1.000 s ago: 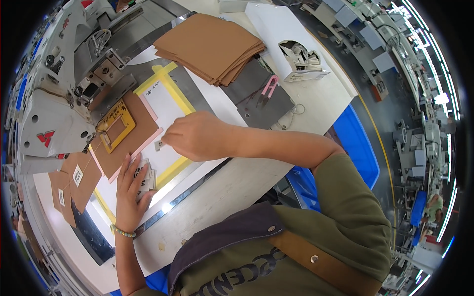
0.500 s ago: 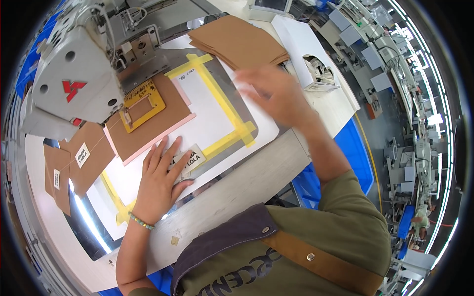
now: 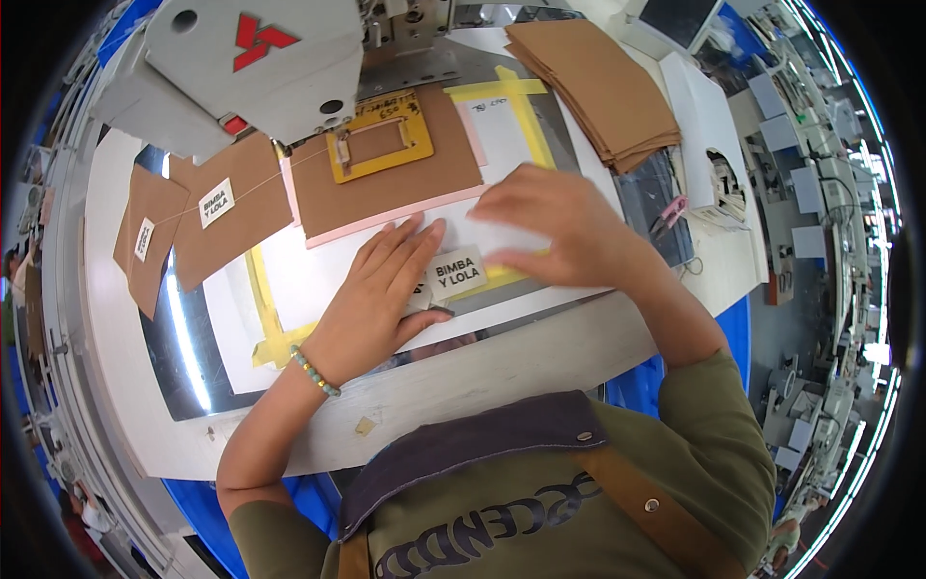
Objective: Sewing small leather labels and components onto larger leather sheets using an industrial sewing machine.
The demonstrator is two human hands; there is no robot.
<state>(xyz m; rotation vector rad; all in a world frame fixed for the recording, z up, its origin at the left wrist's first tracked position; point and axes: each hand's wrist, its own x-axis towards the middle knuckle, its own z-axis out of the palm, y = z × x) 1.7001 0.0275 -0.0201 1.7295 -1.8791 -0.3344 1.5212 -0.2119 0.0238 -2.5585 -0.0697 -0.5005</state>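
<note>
While a person's left hand (image 3: pixel 371 299) lies palm down, open with its fingers stretched flat, white labels (image 3: pixel 458 273) with black print sit partly beneath it, one showing at its right in the space between fingertips and thumb. The right hand (image 3: pixel 579 227), blurred by motion, is open too, its fingers arched away from a thumb close to that label, though whether they touch is unclear. Just beyond the fingertips, a brown panel (image 3: pixel 405 188) with pink edges lies under a yellow frame (image 3: pixel 386 161).
</note>
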